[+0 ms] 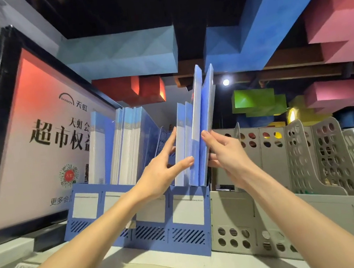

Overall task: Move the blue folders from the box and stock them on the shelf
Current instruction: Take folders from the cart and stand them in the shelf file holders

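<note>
**Blue plastic folders halfway into the end slot**

Blue and glossy, the two tall blue folders (204,111) stand on end in the rightmost compartment of the blue file rack (185,224), leaning slightly right and rising well above the shorter folders (184,146) just beside them in the same slot. The rack sits on the shelf (191,267), with more stocked folders (125,146) filling its left compartments and grey perforated racks (235,221) to its right. The box is not in view.

The right hand (224,152) grips the tall pair low on their right face, near the spine edge; how far its fingers wrap behind is hidden, so the hold looks like a pinch but I cannot be sure. The left hand (161,173) lies nearly flat, fingers against the left face of the shorter folders and thumb across their spines, bracing them upright and grasping nothing.

These folders look light and thin, with slick covers that probably slide easily against one another and flex if held by a top corner. A hold low on the spine, where they are stiffest, should guide them best. The likely snag is a lower corner catching on the slot wall or a neighbour tipping.
</note>
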The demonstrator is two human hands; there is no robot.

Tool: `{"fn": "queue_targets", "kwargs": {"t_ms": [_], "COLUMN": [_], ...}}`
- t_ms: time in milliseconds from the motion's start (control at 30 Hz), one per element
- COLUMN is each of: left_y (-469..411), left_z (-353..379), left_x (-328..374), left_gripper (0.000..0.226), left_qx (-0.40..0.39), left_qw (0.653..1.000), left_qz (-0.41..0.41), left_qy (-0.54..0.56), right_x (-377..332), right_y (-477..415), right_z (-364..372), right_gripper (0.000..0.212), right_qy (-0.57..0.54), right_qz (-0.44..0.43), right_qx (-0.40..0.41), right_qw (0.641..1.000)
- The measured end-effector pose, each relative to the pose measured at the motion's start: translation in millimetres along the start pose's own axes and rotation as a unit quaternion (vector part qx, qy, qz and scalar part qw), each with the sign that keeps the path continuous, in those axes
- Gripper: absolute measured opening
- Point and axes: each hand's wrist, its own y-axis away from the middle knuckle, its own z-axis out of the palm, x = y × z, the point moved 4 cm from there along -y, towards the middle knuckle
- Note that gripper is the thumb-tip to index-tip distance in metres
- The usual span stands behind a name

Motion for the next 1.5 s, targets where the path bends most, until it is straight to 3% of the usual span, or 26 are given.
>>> {"fn": "queue_targets", "kwargs": {"t_ms": [300, 433, 633, 767, 900, 1167, 1300, 1500], "left_y": [-0.4, -0.3, 1.5, 1.8, 1.1, -0.5, -1.5, -3.1], "left_z": [-4.5, -4.8, -3.5, -4.5, -6.2, -8.1, -7.5, -7.5], "left_x": [-10.9, -10.6, -10.9, -12.7, -13.1, -14.6, -16.2, -18.3], "left_gripper": [0.099, 0.098, 0.100, 0.102, 0.102, 0.108, 0.106, 0.107], "left_qx": [0.043, 0.045, 0.039, 0.032, 0.019, 0.000, -0.004, -0.015], "left_qw": [0.999, 0.998, 0.996, 0.997, 0.998, 0.998, 0.999, 0.999], "left_qz": [0.004, 0.008, -0.004, -0.006, -0.012, -0.001, -0.002, 0.004], "left_qy": [-0.007, -0.040, -0.078, -0.072, -0.051, -0.058, -0.048, -0.031], "right_x": [11.6, 22.8, 29.0, 25.9, 27.2, 31.0, 30.9, 15.4], "right_y": [-8.7, -9.1, 0.5, 5.2, 12.3, 13.7, 16.1, 13.3], "right_z": [8.2, 8.0, 1.5, -4.8, -7.8, -15.7, -15.9, -5.3], "right_gripper": [0.025, 0.019, 0.037, 0.020, 0.060, 0.064, 0.046, 0.056], "right_qy": [-0.072, -0.078, -0.066, -0.062, -0.024, 0.044, 0.048, 0.027], "right_qz": [-0.026, -0.013, 0.038, 0.059, 0.085, 0.114, 0.118, 0.069], "right_qx": [-0.034, -0.048, -0.078, -0.086, -0.068, -0.043, -0.038, 0.047], "right_qw": [0.996, 0.996, 0.994, 0.993, 0.994, 0.992, 0.991, 0.996]}}
